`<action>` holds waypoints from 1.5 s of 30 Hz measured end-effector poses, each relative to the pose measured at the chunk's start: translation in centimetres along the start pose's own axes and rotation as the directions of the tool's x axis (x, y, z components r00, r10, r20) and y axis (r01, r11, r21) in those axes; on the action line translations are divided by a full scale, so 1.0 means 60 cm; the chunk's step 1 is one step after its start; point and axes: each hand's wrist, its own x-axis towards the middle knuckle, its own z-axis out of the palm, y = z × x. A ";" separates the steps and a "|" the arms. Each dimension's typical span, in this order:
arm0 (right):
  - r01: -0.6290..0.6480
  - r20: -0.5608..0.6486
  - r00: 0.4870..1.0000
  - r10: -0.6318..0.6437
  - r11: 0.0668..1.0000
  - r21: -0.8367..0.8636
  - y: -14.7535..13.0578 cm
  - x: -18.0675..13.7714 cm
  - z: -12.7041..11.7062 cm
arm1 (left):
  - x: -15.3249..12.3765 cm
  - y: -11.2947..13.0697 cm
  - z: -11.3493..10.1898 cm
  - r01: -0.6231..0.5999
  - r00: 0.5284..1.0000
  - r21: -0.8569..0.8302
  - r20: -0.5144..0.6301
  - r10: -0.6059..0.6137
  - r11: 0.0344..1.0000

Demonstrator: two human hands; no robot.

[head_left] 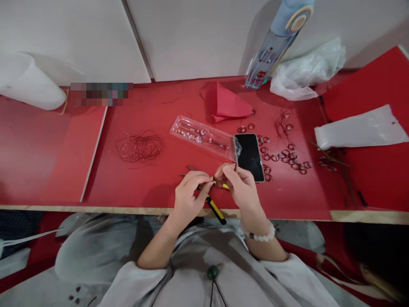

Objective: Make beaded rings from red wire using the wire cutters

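Both hands at lower centre of the frame, above the red bench (153,117). Left hand (194,190): thumb and forefinger tips brought together. Right hand (240,181): thumb pressed to its fingers, bead bracelet (262,236) at that wrist; whatever either pinches is too small to make out. Directly beneath the hands lies a tool with yellow-and-black handles (217,209), partly hidden by the fingers, one handle slanting toward the bench's near edge and two dark points showing upper left of the left hand. Clear tray (204,143) of small pale beads (191,133) just above centre, its right end by the dark-screened phone (251,158). Reddish beaded rings (289,155) scattered right of the phone, many clustered and overlapping; a few more above it. Loose tangle of thin red strand (139,147) left of centre, well apart from the hands. Folded red sheet (228,102) above the tray. Upper right: blue bottle (271,49) upright beside a crumpled plastic bag (306,74). White packet (361,128) at right; white cylinder (30,83) at upper left.
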 end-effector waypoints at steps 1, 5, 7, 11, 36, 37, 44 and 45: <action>0.069 -0.052 0.996 -0.074 0.993 -0.093 0.004 -0.002 -0.002 | -0.001 -0.004 -0.003 -0.016 1.000 0.051 -0.018 0.017 0.999; 0.360 -0.195 0.863 -0.465 0.839 -0.407 0.025 -0.010 -0.019 | -0.003 -0.015 -0.014 -0.003 0.994 0.122 -0.108 0.016 0.992; 0.445 -0.157 0.791 -0.592 0.731 -0.517 0.030 -0.009 -0.030 | -0.003 -0.016 -0.018 0.041 0.995 0.052 -0.097 -0.036 0.998; 0.524 0.090 0.756 -0.649 0.516 -0.678 0.019 0.007 -0.045 | -0.005 -0.011 -0.020 0.188 0.982 -0.128 -0.008 -0.190 0.974; -0.078 0.036 0.997 0.075 0.992 0.103 0.016 0.021 0.009 | 0.000 0.020 -0.023 0.603 0.777 -0.567 0.256 -0.576 0.561; -0.082 0.044 0.996 0.078 0.991 0.109 0.017 0.022 0.009 | 0.000 0.020 -0.024 0.606 0.774 -0.574 0.262 -0.577 0.551; -0.085 0.056 0.995 0.079 0.988 0.132 0.021 0.022 0.009 | -0.001 0.021 -0.022 0.633 0.739 -0.623 0.309 -0.598 0.460; -0.083 0.055 0.996 0.077 0.988 0.132 0.022 0.023 0.009 | -0.002 0.021 -0.022 0.639 0.734 -0.629 0.326 -0.596 0.442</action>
